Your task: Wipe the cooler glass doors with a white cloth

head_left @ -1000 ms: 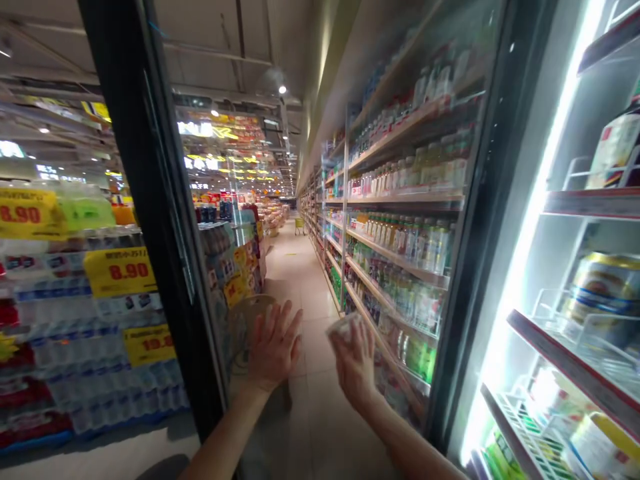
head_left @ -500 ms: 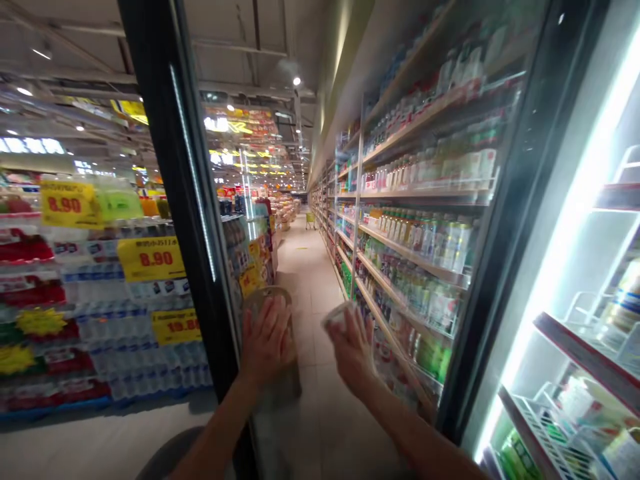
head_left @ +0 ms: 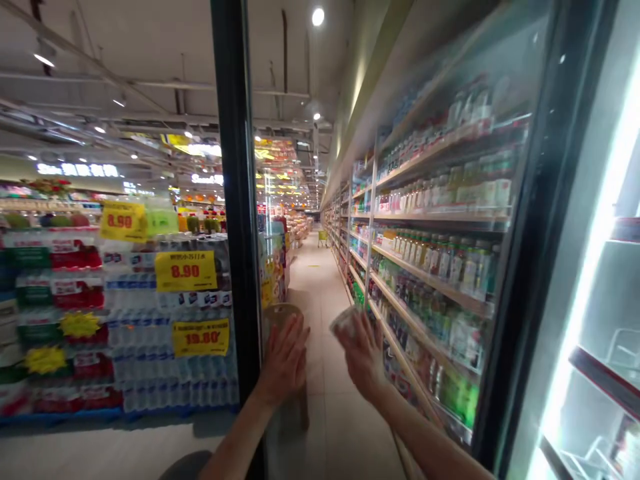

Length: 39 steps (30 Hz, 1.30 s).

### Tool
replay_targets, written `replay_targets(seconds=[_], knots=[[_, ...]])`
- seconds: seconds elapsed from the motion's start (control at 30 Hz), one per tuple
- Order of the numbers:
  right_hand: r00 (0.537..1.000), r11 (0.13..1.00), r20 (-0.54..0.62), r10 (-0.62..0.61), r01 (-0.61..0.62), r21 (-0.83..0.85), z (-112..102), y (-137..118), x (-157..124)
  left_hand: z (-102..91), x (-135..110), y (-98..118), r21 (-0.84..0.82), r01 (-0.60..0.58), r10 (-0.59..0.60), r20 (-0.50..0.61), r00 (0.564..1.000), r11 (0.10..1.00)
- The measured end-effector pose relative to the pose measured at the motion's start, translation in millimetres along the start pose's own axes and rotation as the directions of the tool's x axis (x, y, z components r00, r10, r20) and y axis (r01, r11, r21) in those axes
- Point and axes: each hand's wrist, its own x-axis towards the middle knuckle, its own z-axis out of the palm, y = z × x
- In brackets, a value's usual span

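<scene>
I face an open glass cooler door (head_left: pixel 380 200) with a black frame (head_left: pixel 235 220); through it I see the aisle. My left hand (head_left: pixel 285 360) lies flat against the glass near the frame, fingers stretched out. My right hand (head_left: pixel 363 353) presses a small pale cloth or wipe (head_left: pixel 345 320) against the same glass, a little to the right of the left hand. The cloth is blurred, so I cannot tell exactly what it is.
The lit cooler interior (head_left: pixel 600 320) with white wire shelves is at the far right. Shelves of bottled drinks (head_left: pixel 430 253) run along the aisle on the right. Stacked water packs with yellow price signs (head_left: pixel 185 270) stand on the left.
The door's black frame has swung rightward across the view and less of the cooler interior shows. Both hands stay on the glass, right hand still on the cloth.
</scene>
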Motion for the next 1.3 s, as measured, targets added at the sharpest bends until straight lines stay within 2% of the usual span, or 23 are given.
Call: replay_targets(seconds=[0.07,0.13,0.2,0.27,0.33,0.37,0.47,0.53,0.6,0.67,0.7,0.73,0.8,0.87,0.9,0.97,1.03,1.07,1.1,1.13,1.2,1.23,1.3], knots=[[0.981,0.98,0.054,-0.187,0.183,0.075,6,-15,-13,0.0,-1,-1,0.008,-0.018,0.018,-0.001,1.0,1.0],[0.975,0.974,0.028,-0.219,0.217,0.071,6,-3,-9,0.9,-3,-3,0.021,-0.03,0.03,0.003,1.0,0.999],[0.994,0.996,-0.059,-0.094,0.094,-0.011,2,26,15,2.8,-5,-4,0.034,-0.036,0.036,0.004,0.999,0.999],[0.98,0.991,-0.181,0.082,-0.099,-0.087,-4,52,47,5.1,-8,-5,0.047,-0.033,0.033,0.016,0.999,0.998],[0.952,0.972,-0.251,0.176,-0.209,-0.109,-5,60,67,6.6,-9,-5,0.052,-0.029,0.027,0.022,0.999,0.998],[0.956,0.976,-0.244,0.161,-0.19,-0.104,-4,55,68,6.8,-10,-5,0.051,-0.028,0.027,0.021,0.999,0.998],[0.99,0.995,-0.101,-0.097,0.095,-0.025,5,23,44,6.0,-9,-5,0.058,-0.031,0.031,0.008,0.999,0.998],[0.94,0.938,0.002,-0.342,0.341,0.058,10,7,26,5.2,-8,-4,0.069,-0.04,0.039,0.008,0.999,0.997],[0.886,0.885,0.04,-0.463,0.458,0.087,9,11,27,5.1,-9,-5,0.077,-0.048,0.047,0.015,0.999,0.996],[0.93,0.929,-0.01,-0.368,0.368,0.019,2,34,55,5.6,-10,-5,0.079,-0.051,0.05,0.019,0.999,0.996],[0.969,0.971,-0.076,-0.237,0.235,-0.034,-3,49,75,6.0,-10,-5,0.079,-0.046,0.044,0.024,0.999,0.996],[0.98,0.991,-0.16,-0.115,0.103,-0.085,-7,63,96,6.3,-11,-5,0.077,-0.042,0.04,0.03,0.999,0.996],[0.963,0.986,-0.262,0.066,-0.103,-0.131,-13,82,127,6.5,-12,-5,0.074,-0.031,0.029,0.036,0.999,0.997],[0.967,0.985,-0.241,0.086,-0.119,-0.128,-13,81,132,6.1,-11,-4,0.078,-0.026,0.023,0.035,0.999,0.997],[0.98,0.993,-0.193,0.038,-0.059,-0.107,-11,73,124,5.8,-10,-4,0.083,-0.029,0.027,0.028,0.999,0.996],[0.982,0.984,-0.063,-0.178,0.176,-0.034,-6,51,97,5.4,-10,-4,0.1,-0.038,0.037,0.019,0.999,0.994],[0.902,0.902,0.037,-0.43,0.428,0.053,-2,38,71,5.3,-11,-4,0.115,-0.047,0.045,0.021,0.999,0.992],[0.863,0.864,0.058,-0.503,0.498,0.076,-2,40,63,5.3,-13,-4,0.119,-0.048,0.046,0.024,0.999,0.992],[0.856,0.857,0.063,-0.514,0.509,0.075,-4,50,61,5.2,-15,-4,0.122,-0.044,0.042,0.025,0.999,0.992],[0.885,0.886,0.037,-0.463,0.462,0.044,-8,66,63,4.9,-16,-2,0.121,-0.035,0.033,0.024,0.999,0.992],[0.976,0.981,-0.107,-0.189,0.183,-0.062,-19,112,78,3.3,-13,2,0.113,0.001,-0.003,0.014,1.0,0.994],[0.962,0.993,-0.265,-0.058,0.028,-0.113,-25,137,88,2.1,-7,5,0.108,0.034,-0.034,0.002,0.999,0.994],[0.854,0.947,-0.467,0.23,-0.306,-0.094,-34,172,104,-0.3,18,12,0.093,0.107,-0.104,-0.038,0.994,0.99]])
